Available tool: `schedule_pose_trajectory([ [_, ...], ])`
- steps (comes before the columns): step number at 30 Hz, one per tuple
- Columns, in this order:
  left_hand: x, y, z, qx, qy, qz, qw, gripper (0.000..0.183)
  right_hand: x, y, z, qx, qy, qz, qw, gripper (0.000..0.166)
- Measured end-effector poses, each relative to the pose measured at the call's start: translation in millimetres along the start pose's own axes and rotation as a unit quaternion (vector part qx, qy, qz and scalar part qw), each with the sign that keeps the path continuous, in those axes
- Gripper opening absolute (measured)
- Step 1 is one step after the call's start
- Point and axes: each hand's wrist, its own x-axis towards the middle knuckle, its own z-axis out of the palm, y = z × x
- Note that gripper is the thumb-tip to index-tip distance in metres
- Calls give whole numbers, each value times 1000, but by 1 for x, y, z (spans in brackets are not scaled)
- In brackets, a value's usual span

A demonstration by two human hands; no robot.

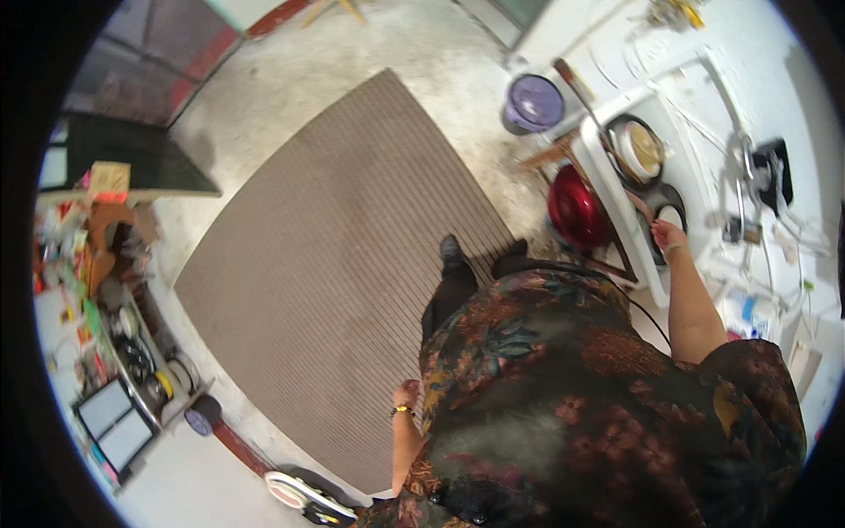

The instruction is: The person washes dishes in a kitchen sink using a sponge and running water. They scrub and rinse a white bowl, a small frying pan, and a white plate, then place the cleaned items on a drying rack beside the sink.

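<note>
My right hand (668, 236) reaches over the white sink (650, 267), with its fingers drawn together at the end of a pinkish-brown, handle-like thing (640, 206). Blur hides whether they grip it. Under and beside that hand lie dark pans or bowls and a round white piece (671, 216). Farther along the basin, a pale yellow bowl (643, 148) sits inside other round vessels. At my side, against the patterned shirt, hangs my left hand (407, 394), a beaded bracelet at its wrist. Its fingers look curled, and nothing shows in them.
Below the sink stands a red basin (575, 206) within a wooden frame. A purple bucket (535, 103) is on the floor beyond it. The faucet (747, 158) rises at the wall side. A ribbed brown mat (330, 264) lies underfoot; a cluttered shelf (148, 330) lines the left.
</note>
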Motion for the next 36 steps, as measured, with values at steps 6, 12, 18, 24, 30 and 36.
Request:
schedule_pose_trajectory([
  [6, 65, -44, -22, -11, -44, 50, 998, 23, -75, 59, -92, -4, 112, 70, 991, 21],
  [12, 137, -34, -49, -9, -27, 49, 998, 26, -102, 83, -122, -38, 130, 125, 983, 22],
  [18, 146, 77, -68, 85, -13, 132, 988, 18, -134, 89, -135, -36, 129, 111, 985, 22],
  [24, 158, 59, -67, 135, -50, 172, 975, 15, -146, 105, -122, -13, 126, 117, 985, 25],
  [30, 166, 48, -98, 118, -111, 98, 982, 13, -183, 143, -132, 6, 127, 144, 981, 25],
  [36, 166, 110, -105, 221, -88, 124, 963, 14, -215, 190, -160, 69, 138, 179, 972, 25],
])
